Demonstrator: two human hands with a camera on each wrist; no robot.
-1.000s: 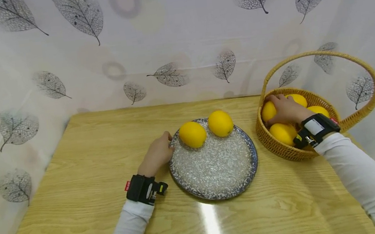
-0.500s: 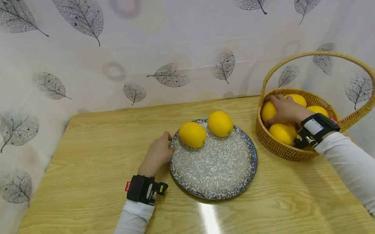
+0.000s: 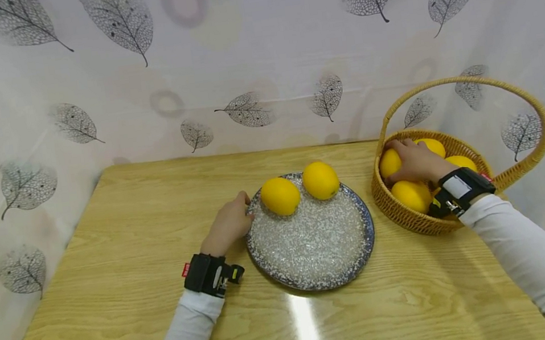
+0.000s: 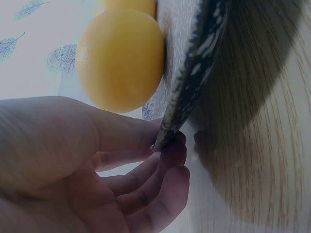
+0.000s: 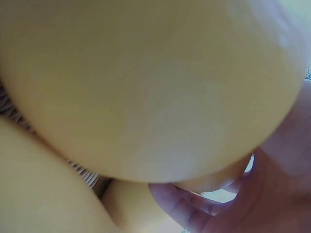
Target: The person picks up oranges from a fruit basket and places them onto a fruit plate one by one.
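My left hand pinches the left rim of a round speckled grey plate with a dark blue edge. In the left wrist view, the thumb lies on top of the rim and the fingers curl beneath it. Two yellow lemons, a left one and a right one, sit at the plate's far side. Over at the right, my right hand reaches into a wicker basket and grips a lemon by the basket's left wall. In the right wrist view, a nearer lemon hides much of that hold.
More lemons lie in the basket around the right hand, among them a front one and a back one. The basket's tall handle arches over it and leans right. A leaf-print curtain stands behind the wooden table.
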